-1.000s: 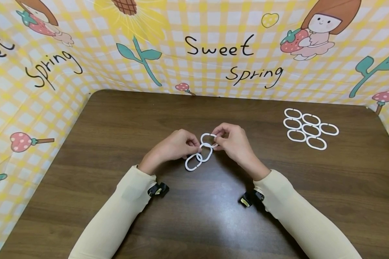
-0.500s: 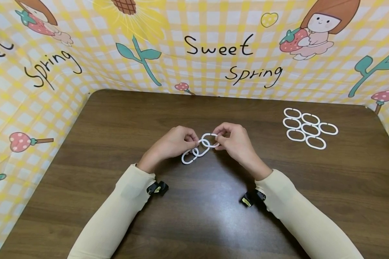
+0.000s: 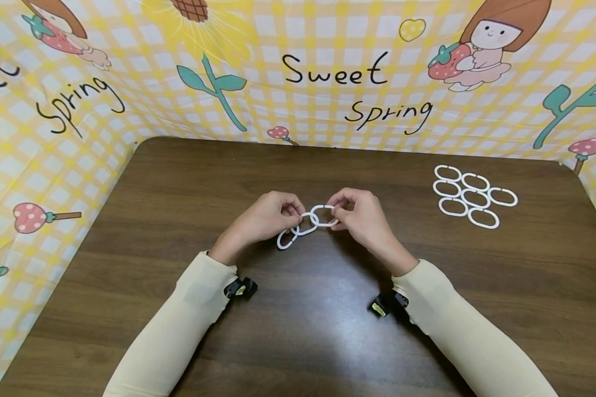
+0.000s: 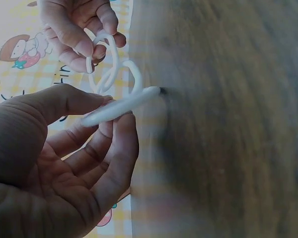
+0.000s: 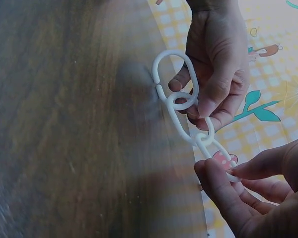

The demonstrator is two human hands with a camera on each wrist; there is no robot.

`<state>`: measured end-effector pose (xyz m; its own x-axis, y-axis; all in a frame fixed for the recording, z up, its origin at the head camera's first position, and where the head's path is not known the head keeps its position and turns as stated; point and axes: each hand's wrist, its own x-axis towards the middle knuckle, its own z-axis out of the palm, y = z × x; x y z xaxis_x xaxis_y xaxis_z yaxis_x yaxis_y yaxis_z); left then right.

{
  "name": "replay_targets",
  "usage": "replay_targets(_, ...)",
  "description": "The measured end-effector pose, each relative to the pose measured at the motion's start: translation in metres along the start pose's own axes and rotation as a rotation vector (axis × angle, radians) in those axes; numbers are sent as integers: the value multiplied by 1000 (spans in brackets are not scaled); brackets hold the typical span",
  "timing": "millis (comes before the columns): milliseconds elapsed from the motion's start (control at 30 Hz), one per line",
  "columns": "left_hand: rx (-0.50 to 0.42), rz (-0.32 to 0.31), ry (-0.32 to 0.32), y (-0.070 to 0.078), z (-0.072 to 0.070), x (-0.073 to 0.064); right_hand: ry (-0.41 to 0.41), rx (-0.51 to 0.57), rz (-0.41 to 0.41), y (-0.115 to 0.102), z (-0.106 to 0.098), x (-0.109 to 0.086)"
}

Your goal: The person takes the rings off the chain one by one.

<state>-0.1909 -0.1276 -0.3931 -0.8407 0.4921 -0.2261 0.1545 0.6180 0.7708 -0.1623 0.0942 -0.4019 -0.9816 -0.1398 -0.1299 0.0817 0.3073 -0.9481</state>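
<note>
A chain of three linked white plastic C-rings is held up between the hands in the middle of the head view. My left hand [image 3: 273, 214] pinches the chain between thumb and fingers, where the left end ring [image 3: 284, 248] meets the middle ring [image 3: 308, 232]. In the left wrist view the end ring [image 4: 124, 105] lies edge-on in that pinch. My right hand [image 3: 361, 218] pinches the far side of the right end ring [image 3: 323, 225]. The left end ring hangs free and tilted, its small gap showing in the right wrist view.
Several loose white C-rings [image 3: 453, 215] lie flat in a cluster at the table's back right. The brown wooden table [image 3: 298, 342] ends at a yellow checked cloth [image 3: 258, 105] behind and on the left. Small black cameras [image 3: 241, 288] sit at both wrists.
The left hand has moved slightly back and left, and the right hand slightly right. Between them the chain has swung from a steep slant to a flatter, more stretched line.
</note>
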Motion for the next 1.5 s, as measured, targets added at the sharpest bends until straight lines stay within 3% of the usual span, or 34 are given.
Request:
replay_targets(200, -24, 14, -15, 1, -1, 0, 7, 11, -1, 2, -2, 0)
replay_targets(533, 15, 36, 23, 1, -2, 0, 7, 10, -9, 0, -4, -1)
replay_targets(1000, -60, 9, 14, 2, -2, -2, -2, -23, -15, -1, -4, -2)
replay_targets(1500, 8, 49, 65, 3, -2, 0, -19, -67, -34, -4, -3, -1)
